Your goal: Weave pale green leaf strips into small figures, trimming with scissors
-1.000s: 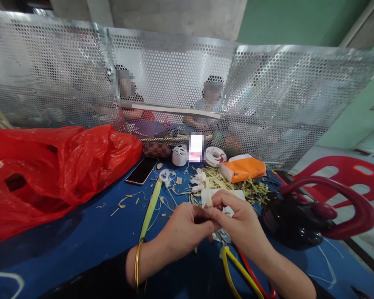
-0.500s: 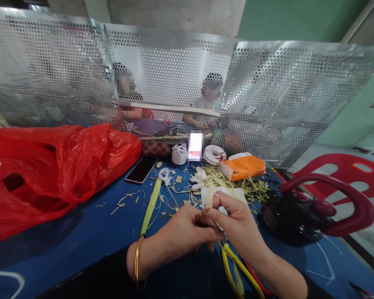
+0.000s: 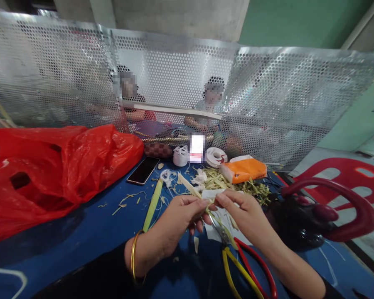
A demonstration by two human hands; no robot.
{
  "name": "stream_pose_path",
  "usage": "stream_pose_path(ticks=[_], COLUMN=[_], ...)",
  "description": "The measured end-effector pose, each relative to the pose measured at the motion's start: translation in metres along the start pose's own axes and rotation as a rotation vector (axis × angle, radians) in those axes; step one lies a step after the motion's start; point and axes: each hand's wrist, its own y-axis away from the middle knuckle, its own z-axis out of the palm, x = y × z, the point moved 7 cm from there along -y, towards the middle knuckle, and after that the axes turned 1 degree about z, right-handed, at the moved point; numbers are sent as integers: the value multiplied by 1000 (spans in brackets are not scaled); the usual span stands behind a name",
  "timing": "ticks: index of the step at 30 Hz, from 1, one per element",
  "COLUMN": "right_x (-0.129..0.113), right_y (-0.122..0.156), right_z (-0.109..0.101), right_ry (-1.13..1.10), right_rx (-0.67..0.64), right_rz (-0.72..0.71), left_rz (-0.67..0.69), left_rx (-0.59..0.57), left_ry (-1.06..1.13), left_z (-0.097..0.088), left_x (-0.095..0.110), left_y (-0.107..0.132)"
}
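Observation:
My left hand (image 3: 177,220), with a gold bangle at the wrist, pinches a pale, flat leaf strip (image 3: 189,186) whose end sticks out up and to the left. My right hand (image 3: 244,214) is closed, thumb and index fingertips pinched on the same strip just right of the left fingertips. Parts of the strip are hidden by the fingers. Thin greenish shreds hang below. Under the hands lie scissors (image 3: 227,241) with yellow and red handles, blades partly over white paper (image 3: 213,233).
Left are a red plastic bag (image 3: 106,153), a phone (image 3: 143,170) and a green strip (image 3: 153,203). Behind stand a string ball (image 3: 180,157), a ribbon roll (image 3: 216,157), an orange packet (image 3: 244,169) and leaf scraps (image 3: 218,179). A dark kettle (image 3: 299,226) is right. People sit beyond the perforated screen (image 3: 174,66).
The pale strip, upright at my right fingers before, now slants up-left from my left fingers. My left hand has turned, and more of the scissors and paper shows between the arms.

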Motion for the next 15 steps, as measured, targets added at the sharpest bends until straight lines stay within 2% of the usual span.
stream_pose_path(ticks=[3, 7, 13, 15], right_x=[7, 15, 17, 13], right_y=[0, 4, 6, 4], right_z=[15, 22, 13, 11], right_ry=[-190, -396, -273, -188], right_rx=[-96, -37, 117, 126], right_rz=[111, 201, 126, 77], left_rz=[-21, -36, -53, -52], left_rx=[-11, -23, -18, -20], left_ry=[-22, -48, -37, -14], left_z=[2, 5, 6, 5], left_x=[-2, -5, -7, -6], left_y=[0, 0, 1, 1])
